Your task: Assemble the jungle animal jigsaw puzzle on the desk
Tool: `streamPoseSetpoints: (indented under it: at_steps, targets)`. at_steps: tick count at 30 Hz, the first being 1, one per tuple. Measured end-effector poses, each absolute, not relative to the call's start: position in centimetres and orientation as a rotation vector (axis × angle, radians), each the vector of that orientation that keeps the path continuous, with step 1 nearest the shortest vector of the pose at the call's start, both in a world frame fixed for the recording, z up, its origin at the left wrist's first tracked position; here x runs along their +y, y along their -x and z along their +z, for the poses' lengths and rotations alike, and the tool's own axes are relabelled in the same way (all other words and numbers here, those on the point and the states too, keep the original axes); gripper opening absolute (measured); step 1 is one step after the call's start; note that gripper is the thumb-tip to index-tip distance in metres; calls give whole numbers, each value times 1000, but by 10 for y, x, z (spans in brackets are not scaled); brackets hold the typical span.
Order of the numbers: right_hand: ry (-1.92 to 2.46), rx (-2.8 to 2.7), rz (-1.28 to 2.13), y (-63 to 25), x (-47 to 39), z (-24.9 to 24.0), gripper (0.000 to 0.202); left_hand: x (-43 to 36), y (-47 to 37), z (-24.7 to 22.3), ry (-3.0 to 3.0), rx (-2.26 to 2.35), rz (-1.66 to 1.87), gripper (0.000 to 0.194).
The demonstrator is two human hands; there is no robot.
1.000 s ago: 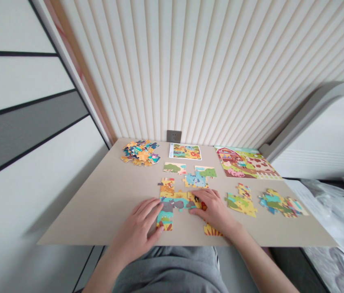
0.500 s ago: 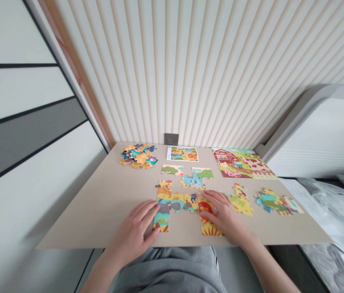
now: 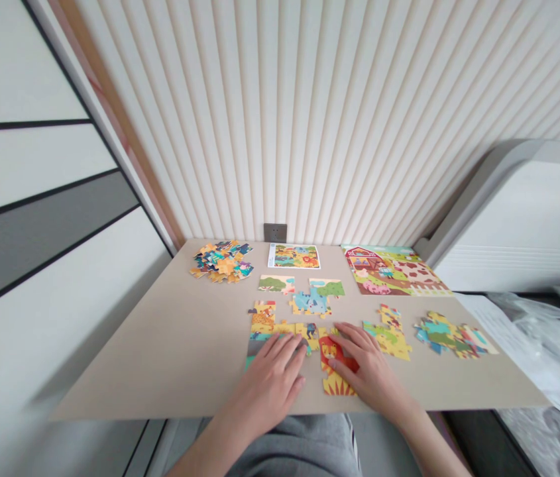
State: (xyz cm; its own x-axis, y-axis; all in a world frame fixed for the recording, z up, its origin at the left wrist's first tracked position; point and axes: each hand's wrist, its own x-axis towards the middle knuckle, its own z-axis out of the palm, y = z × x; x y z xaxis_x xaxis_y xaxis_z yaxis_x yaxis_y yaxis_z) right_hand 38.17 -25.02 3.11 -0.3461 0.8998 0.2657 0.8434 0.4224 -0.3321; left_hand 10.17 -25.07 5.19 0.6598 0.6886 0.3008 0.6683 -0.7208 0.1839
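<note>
My left hand [image 3: 276,374] lies flat over the joined hippo puzzle section [image 3: 257,343], hiding much of its lower part. Its fingers are stretched out. My right hand [image 3: 362,361] rests with spread fingers on the right side of the lion puzzle section [image 3: 328,351], whose red mane and yellow grass show beside the thumb. A narrow gap, partly covered, seems to lie between the two sections. Behind them are a blue elephant section [image 3: 312,301] and a green bush piece [image 3: 276,284]. Right of my right hand lies a yellow-green joined section [image 3: 390,339].
A pile of loose puzzle pieces [image 3: 223,262] sits at the back left, and a smaller pile [image 3: 453,336] at the right. A reference picture card [image 3: 294,256] and a finished farm puzzle [image 3: 393,270] lie along the wall. Clear plastic wrap [image 3: 543,338] is beyond the table's right edge.
My left hand has moved right, from the hippo section's left edge onto its middle. My right hand stays on the lion section. The camera view has shifted slightly.
</note>
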Motion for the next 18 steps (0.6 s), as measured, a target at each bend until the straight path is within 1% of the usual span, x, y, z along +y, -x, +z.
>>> streamPoseSetpoints:
  at_steps: [10, 18]
  targets:
    - [1509, -2342, 96, -394, -246, 30, 42, -247, -99, 40, -2805, 1123, 523, 51]
    - [1524, -2320, 103, -398, -247, 32, 43, -244, -97, 39, -2805, 1065, 497, 57]
